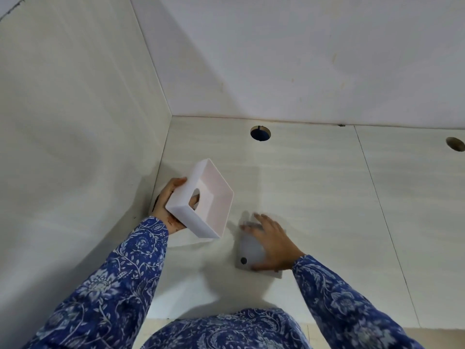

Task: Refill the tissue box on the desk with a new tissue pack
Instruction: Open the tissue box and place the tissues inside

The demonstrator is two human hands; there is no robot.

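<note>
The tissue box (201, 200), a white plastic shell with square walls, is held up off the surface (314, 197) near the left corner, tilted so that its open underside faces the camera. Its inside is bare, and the oval dispensing slot (195, 195) in its far face shows through, with a fingertip visible behind it. The left hand (167, 205) grips the box from behind and below, fingers wrapped on the outer wall at the left and the palm under the lower edge; it is closed on the box.

Just right of the box and lower in view, a flat white panel (250, 250) with rounded corners lies on the surface, a small dark round spot (243, 260) near its lower left corner. It looks like the box's base plate, though blur makes this uncertain. The right hand (273, 241) lies over this panel with fingers spread and splayed toward the box, the palm covering the panel's right part; the fingers are blurred and are not curled around anything, so the hand is apart rather than gripping.

Both forearms wear blue sleeves (118, 280) with a pale floral print. The surface is pale with a faint grain, and two round cable holes (260, 133) sit near its back edge against the white wall (302, 59). A pale side panel (75, 122) rises at the left.
</note>
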